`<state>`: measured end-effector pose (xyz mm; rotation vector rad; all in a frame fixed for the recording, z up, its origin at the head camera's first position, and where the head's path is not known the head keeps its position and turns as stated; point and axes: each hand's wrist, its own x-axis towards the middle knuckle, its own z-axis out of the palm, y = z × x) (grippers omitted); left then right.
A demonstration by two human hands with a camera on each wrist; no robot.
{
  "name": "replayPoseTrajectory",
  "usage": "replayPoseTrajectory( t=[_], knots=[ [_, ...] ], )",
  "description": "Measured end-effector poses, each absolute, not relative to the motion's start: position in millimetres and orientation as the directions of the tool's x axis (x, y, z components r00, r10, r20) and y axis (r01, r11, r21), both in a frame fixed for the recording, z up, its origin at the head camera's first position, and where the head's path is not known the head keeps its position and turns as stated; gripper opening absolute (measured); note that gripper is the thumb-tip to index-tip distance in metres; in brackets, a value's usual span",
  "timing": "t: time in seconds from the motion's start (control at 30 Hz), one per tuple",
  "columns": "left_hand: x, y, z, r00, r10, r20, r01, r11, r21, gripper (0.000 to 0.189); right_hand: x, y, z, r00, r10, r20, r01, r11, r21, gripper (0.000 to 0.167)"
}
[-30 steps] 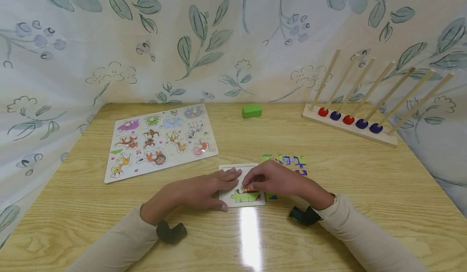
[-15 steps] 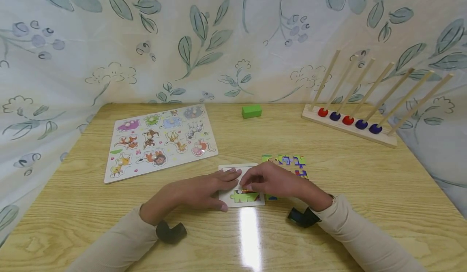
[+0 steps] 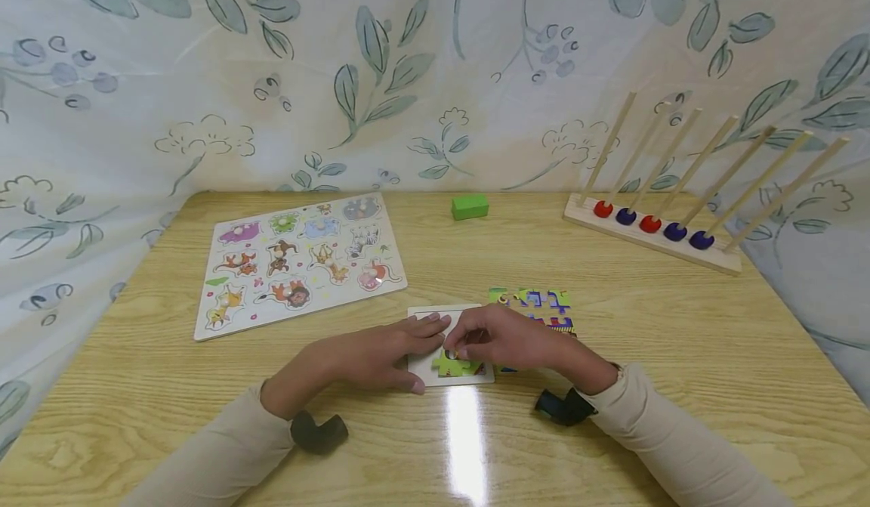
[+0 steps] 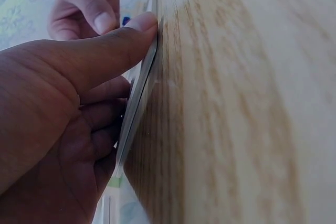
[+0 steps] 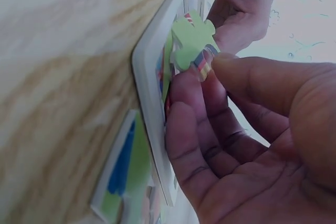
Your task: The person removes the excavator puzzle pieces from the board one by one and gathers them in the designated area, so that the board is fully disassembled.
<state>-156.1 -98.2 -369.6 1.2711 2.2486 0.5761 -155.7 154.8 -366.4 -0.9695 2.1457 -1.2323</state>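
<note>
My left hand [image 3: 377, 352] lies with fairly straight fingers on the white puzzle board [image 3: 462, 310], its thumb at the near edge. The thumb of my right hand [image 3: 519, 337] and its fingers pinch a green jigsaw piece [image 5: 191, 40] at its small striped corner. In the right wrist view this piece is tipped up from the board. Under it, more coloured pieces show inside the white frame, partly covered by the right fingers. The left wrist view shows the left thumb [image 4: 121, 48] along the board's edge.
Several colourful jigsaw pieces [image 3: 547, 303] lie right of the board, partly behind the right hand. An animal knob puzzle [image 3: 343, 224] is at the back left. A green block [image 3: 470, 207] and a peg stand with beads [image 3: 720, 256] stand at the back.
The green piece lay flatter in the board before and now tilts upward in the right fingers. The right hand has shifted slightly left; the left hand stays put.
</note>
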Motion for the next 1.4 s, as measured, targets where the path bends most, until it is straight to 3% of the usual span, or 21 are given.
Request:
replayPoseTrajectory(
  t=[0.4,0.7,1.4],
  knots=[
    [-156,-97,-370,-0.446,0.871,-0.204,0.664,0.476,0.577,0.075,-153,150,-363,-0.651,-0.751,-0.115,-0.310,0.400,-0.863,0.015],
    [-156,-98,-370,-0.447,0.871,-0.202,0.661,0.474,0.581,0.074,-153,151,-363,-0.655,-0.750,-0.090,-0.324,0.387,-0.864,0.015],
    [-156,-99,-369,-0.448,0.872,-0.196,0.653,0.469,0.594,0.072,-157,191,-363,-0.690,-0.719,-0.082,-0.362,0.441,-0.821,0.012]
  ],
)
